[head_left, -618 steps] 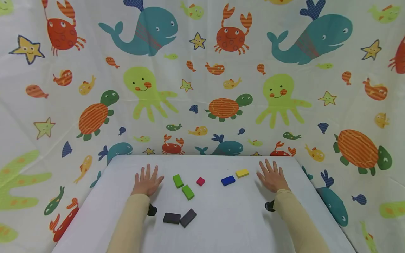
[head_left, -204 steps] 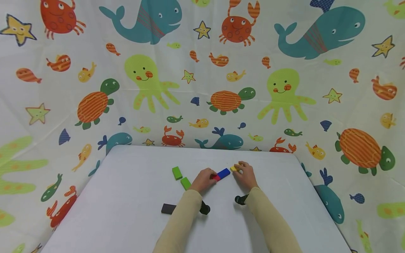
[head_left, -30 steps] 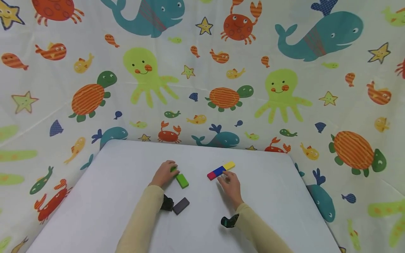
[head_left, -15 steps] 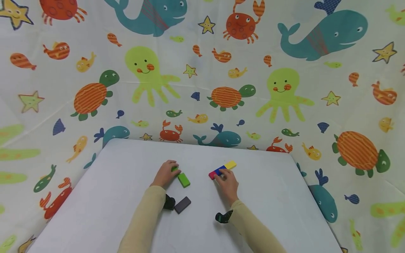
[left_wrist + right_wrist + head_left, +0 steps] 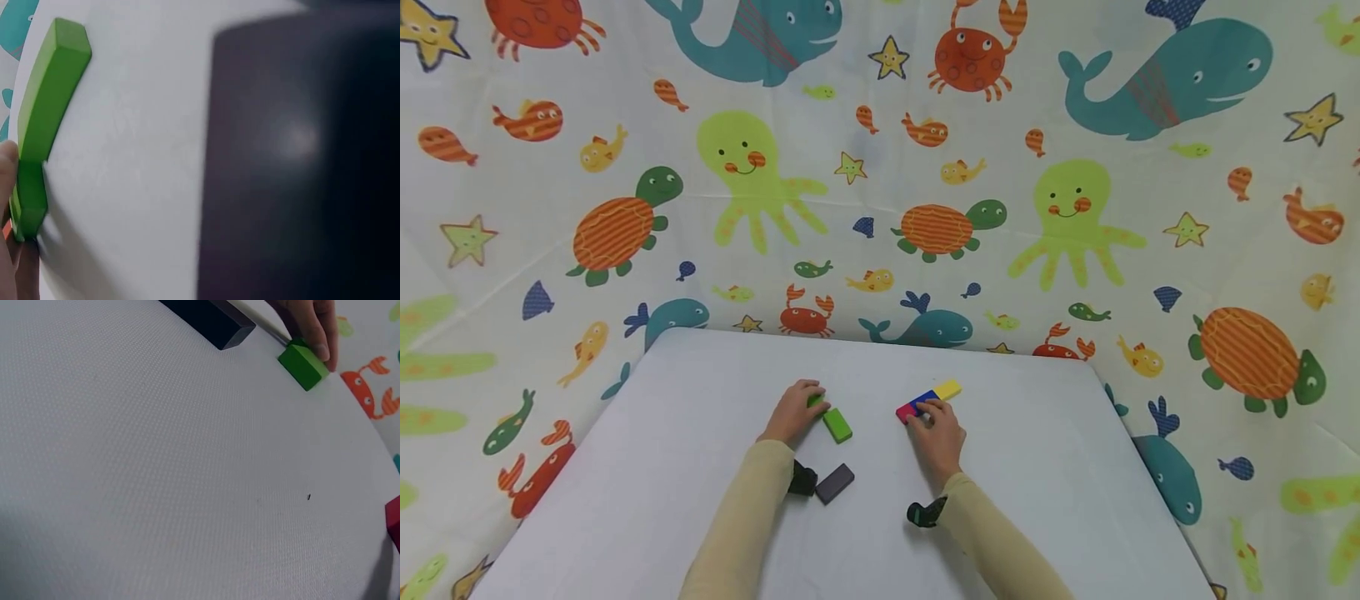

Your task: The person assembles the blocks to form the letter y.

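Observation:
My left hand (image 5: 792, 414) pinches the far green block (image 5: 815, 401), its fingertips over the block's top end. A second green block (image 5: 837, 426) lies end to end with it at a slight angle; both green blocks (image 5: 53, 87) show in the left wrist view. To the right, a red block (image 5: 904, 414), a blue block (image 5: 931, 396) and a yellow block (image 5: 948, 388) form a slanting row, end to end. My right hand (image 5: 943, 436) has curled thumb and forefinger at the blue block, close to its join with the red one. The right wrist view leaves this hand out.
A dark grey block (image 5: 835, 483) lies beside the black camera (image 5: 802, 479) on my left wrist. Another black camera (image 5: 927, 512) sits at my right wrist. The white table (image 5: 1037, 467) ends at a sea-animal cloth (image 5: 880, 183).
Since one second ago, my right hand has slid slightly left along the blue block toward the red one. My left hand stays at the far green block. Earlier, the coloured blocks lay apart.

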The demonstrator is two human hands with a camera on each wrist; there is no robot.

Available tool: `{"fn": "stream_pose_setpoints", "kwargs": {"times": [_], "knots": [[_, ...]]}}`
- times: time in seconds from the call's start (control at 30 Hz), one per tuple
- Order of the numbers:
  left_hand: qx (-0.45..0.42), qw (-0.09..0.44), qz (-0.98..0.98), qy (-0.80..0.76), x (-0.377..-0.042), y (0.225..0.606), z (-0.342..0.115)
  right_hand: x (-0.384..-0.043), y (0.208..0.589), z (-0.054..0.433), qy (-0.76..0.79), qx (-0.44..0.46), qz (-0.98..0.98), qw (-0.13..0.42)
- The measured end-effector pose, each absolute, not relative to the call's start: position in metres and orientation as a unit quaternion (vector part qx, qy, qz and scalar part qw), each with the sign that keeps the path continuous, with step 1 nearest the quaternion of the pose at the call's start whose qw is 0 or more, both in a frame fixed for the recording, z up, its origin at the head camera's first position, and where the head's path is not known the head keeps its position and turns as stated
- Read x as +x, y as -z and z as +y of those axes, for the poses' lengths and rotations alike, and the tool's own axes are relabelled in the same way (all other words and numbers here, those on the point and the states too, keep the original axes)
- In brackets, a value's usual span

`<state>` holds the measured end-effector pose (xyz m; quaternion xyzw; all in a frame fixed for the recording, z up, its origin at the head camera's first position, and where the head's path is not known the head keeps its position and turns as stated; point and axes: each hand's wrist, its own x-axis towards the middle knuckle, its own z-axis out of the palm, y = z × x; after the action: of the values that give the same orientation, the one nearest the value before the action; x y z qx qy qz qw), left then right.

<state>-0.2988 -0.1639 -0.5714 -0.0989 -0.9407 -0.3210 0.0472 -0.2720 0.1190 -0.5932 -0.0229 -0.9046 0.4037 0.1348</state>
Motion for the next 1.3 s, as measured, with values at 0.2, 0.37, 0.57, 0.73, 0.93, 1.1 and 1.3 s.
{"fn": "stream_pose_setpoints", "kwargs": {"times": [0.2,0.37,0.57,0.73,0.93,1.1,1.3], "knots": [[-0.157,0.007,-0.948,0.277,-0.298,0.566,-0.172,-0.273,0.592,0.119,-0.402,-0.022,-0.904,0.142],[-0.196,-0.020,-0.951,0.240,-0.298,0.561,-0.179,-0.273,0.593,0.119,-0.395,-0.023,-0.907,0.142],[-0.173,0.006,-0.949,0.264,-0.299,0.560,-0.181,-0.271,0.592,0.118,-0.396,-0.026,-0.908,0.133],[-0.168,0.024,-0.949,0.266,-0.300,0.561,-0.179,-0.271,0.592,0.119,-0.390,-0.029,-0.910,0.133],[-0.157,0.020,-0.953,0.259,-0.301,0.558,-0.174,-0.270,0.590,0.117,-0.388,-0.036,-0.912,0.128],[-0.150,0.022,-0.959,0.240,-0.307,0.559,-0.168,-0.269,0.591,0.116,-0.389,-0.035,-0.911,0.132],[-0.119,0.035,-0.957,0.263,-0.317,0.557,-0.154,-0.270,0.592,0.116,-0.391,-0.029,-0.909,0.142]]}}
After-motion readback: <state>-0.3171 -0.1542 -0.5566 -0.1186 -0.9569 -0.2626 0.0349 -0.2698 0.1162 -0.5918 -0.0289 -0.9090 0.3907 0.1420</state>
